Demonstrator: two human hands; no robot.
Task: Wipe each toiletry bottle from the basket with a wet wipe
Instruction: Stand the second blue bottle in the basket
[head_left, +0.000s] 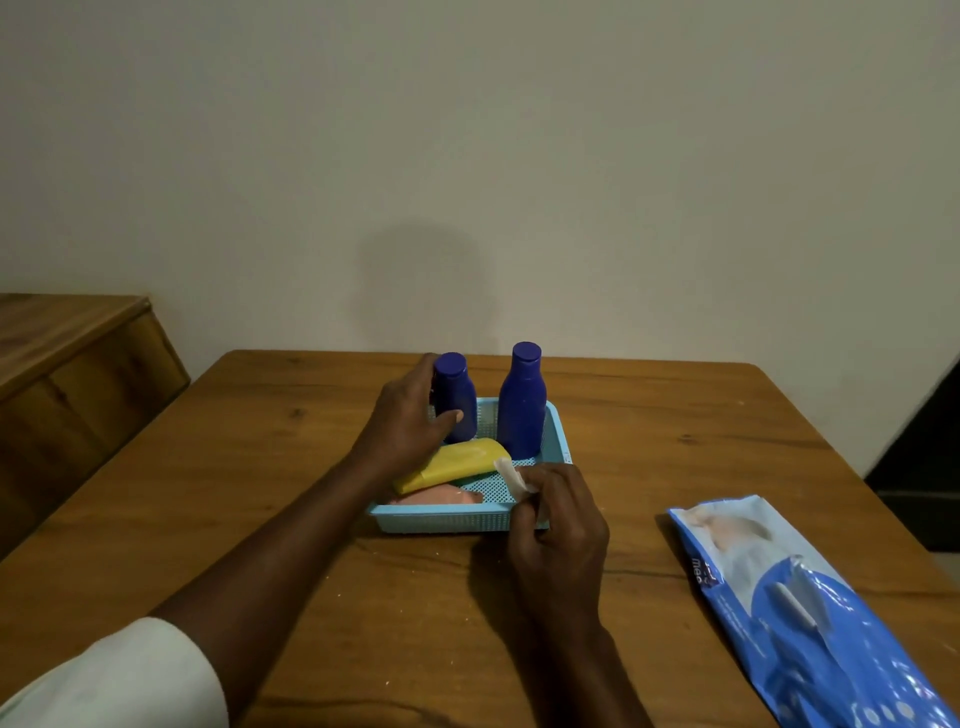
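My left hand (410, 421) wraps the smaller dark-blue bottle (456, 397), upright in the far-left corner of the light-blue basket (447, 519); its long axis is vertical, so I'd lift straight up. My right hand (558, 525) pinches the folded wet wipe (511, 480) over the near rim, nearer me.

a wooden table (260, 493) stands against a plain wall (467, 156), beside a wooden cabinet (67, 364).

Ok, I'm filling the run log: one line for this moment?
left hand grips smaller blue bottle in basket | right hand pinches wet wipe | wiping not started
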